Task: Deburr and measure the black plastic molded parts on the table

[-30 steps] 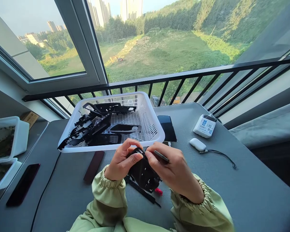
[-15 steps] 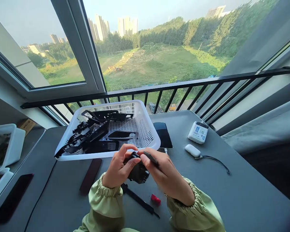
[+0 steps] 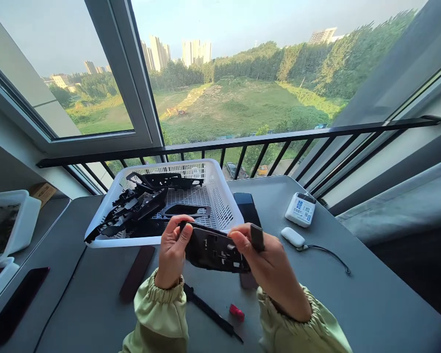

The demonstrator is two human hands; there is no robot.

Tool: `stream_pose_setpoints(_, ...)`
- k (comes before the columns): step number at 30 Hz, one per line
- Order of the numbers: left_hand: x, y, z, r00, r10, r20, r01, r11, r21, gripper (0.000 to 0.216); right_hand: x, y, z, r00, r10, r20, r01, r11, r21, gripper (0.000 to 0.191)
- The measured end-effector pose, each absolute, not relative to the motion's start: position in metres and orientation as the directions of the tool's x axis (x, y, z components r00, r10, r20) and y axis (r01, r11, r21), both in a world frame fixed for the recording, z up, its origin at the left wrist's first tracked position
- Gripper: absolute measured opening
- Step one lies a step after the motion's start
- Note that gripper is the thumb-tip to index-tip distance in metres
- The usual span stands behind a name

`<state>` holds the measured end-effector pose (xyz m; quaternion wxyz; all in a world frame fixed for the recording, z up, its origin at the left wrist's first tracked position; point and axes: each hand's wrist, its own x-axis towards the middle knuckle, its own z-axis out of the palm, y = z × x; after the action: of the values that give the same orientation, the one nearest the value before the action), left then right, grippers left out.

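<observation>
Grey bench (image 3: pixel 356 304) stretches ahead to a window; nearest, pale green sleeves (image 3: pixel 156 314) with gathered cuffs enter at 6 o'clock; left hand (image 3: pixel 172 250) is clamped on the left end of a black plastic panel (image 3: pixel 215 250); right hand (image 3: pixel 274 267) is clamped on its right end and also pinches a small dark flat piece (image 3: pixel 257 238) that stands up past the fingers; the panel is held up off the bench, between the hands, overlapping the front rim of the basket from this view; below it at 6 o'clock lies a black pry tool (image 3: pixel 209 311), with a small red piece (image 3: pixel 237 312) just beside its tip; a dark red strip (image 3: pixel 136 273) lies at 7 o'clock; a black phone (image 3: pixel 16 304) lies at 8 o'clock; white tubs (image 3: pixel 7 225) sit at 9 o'clock; a white basket (image 3: pixel 215 171) at 12 o'clock holds a heap of black plastic parts (image 3: pixel 139 211); a second black phone (image 3: pixel 247 208) lies just beside it at 1 o'clock; a white earbud case (image 3: pixel 293 237) with a black cable (image 3: pixel 329 252) and a white box (image 3: pixel 300 209) sit at 2 o'clock; beyond, a black railing (image 3: pixel 242 139) stands before a grassy field (image 3: pixel 238 108), trees and tower blocks (image 3: pixel 194 53).
</observation>
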<state>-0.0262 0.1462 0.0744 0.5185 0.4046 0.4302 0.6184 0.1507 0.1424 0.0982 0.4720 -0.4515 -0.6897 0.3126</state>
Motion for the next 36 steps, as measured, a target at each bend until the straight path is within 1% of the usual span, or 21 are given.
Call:
stream_pose_setpoints(4, -0.027, 0.151, 0.076, -0.312, 0.949, 0.049, -0.456, -0.195, 0.868, 0.032, 0.164, 0.137, 0.101, -0.054, 0.926, 0.373, 0.317, 0.370, -0.873, 0.042)
stream_pose_setpoints(6, -0.027, 0.153, 0.077, -0.361, 0.931, 0.054, -0.519, -0.249, 0.817, 0.036, 0.167, 0.136, 0.101, -0.062, 0.934, 0.351, 0.319, 0.352, -0.880, 0.043)
stream_pose_setpoints(7, -0.027, 0.153, 0.077, -0.373, 0.926, 0.054, -0.548, -0.267, 0.793, 0.038, 0.166, 0.137, 0.101, -0.095, 0.935, 0.341, 0.322, 0.353, -0.878, 0.045)
stream_pose_setpoints(10, -0.026, 0.153, 0.077, -0.357, 0.933, 0.046, -0.605, -0.269, 0.749, 0.041, 0.160, 0.144, 0.099, -0.216, 0.927, 0.308, 0.341, 0.367, -0.866, 0.051)
stream_pose_setpoints(12, -0.025, 0.151, 0.078, -0.316, 0.948, 0.032, -0.623, -0.233, 0.746, 0.042, 0.153, 0.149, 0.096, -0.243, 0.926, 0.290, 0.354, 0.363, -0.862, 0.052)
stream_pose_setpoints(17, -0.024, 0.148, 0.079, -0.200, 0.980, 0.012, -0.654, -0.143, 0.743, 0.043, 0.142, 0.156, 0.090, -0.181, 0.944, 0.277, 0.357, 0.325, -0.876, 0.053)
stream_pose_setpoints(20, -0.024, 0.147, 0.079, -0.190, 0.982, 0.022, -0.648, -0.142, 0.748, 0.041, 0.140, 0.159, 0.089, -0.111, 0.962, 0.251, 0.326, 0.273, -0.905, 0.052)
stream_pose_setpoints(23, -0.023, 0.147, 0.079, -0.192, 0.981, 0.038, -0.620, -0.151, 0.770, 0.040, 0.139, 0.162, 0.089, -0.011, 0.980, 0.198, 0.220, 0.196, -0.956, 0.040)
stream_pose_setpoints(25, -0.023, 0.147, 0.079, -0.180, 0.983, 0.044, -0.602, -0.146, 0.785, 0.041, 0.138, 0.163, 0.088, 0.035, 0.990, 0.139, 0.085, 0.135, -0.987, 0.035)
stream_pose_setpoints(26, -0.022, 0.146, 0.079, -0.171, 0.984, 0.047, -0.596, -0.141, 0.791, 0.041, 0.137, 0.164, 0.088, 0.032, 0.995, 0.098, -0.004, 0.098, -0.995, 0.034)
stream_pose_setpoints(28, -0.022, 0.145, 0.078, -0.149, 0.987, 0.060, -0.575, -0.135, 0.807, 0.042, 0.135, 0.164, 0.088, -0.030, 0.999, 0.014, -0.190, 0.008, -0.982, 0.037)
stream_pose_setpoints(31, -0.021, 0.143, 0.078, -0.105, 0.991, 0.080, -0.516, -0.123, 0.848, 0.038, 0.132, 0.163, 0.090, -0.138, 0.988, -0.072, -0.394, -0.122, -0.911, 0.043)
stream_pose_setpoints(33, -0.021, 0.142, 0.077, -0.089, 0.991, 0.098, -0.493, -0.129, 0.860, 0.037, 0.130, 0.162, 0.090, -0.165, 0.981, -0.103, -0.452, -0.168, -0.876, 0.046)
stream_pose_setpoints(36, -0.022, 0.142, 0.076, -0.098, 0.985, 0.141, -0.474, -0.171, 0.864, 0.050, 0.128, 0.161, 0.089, -0.209, 0.972, -0.109, -0.448, -0.194, -0.873, 0.047)
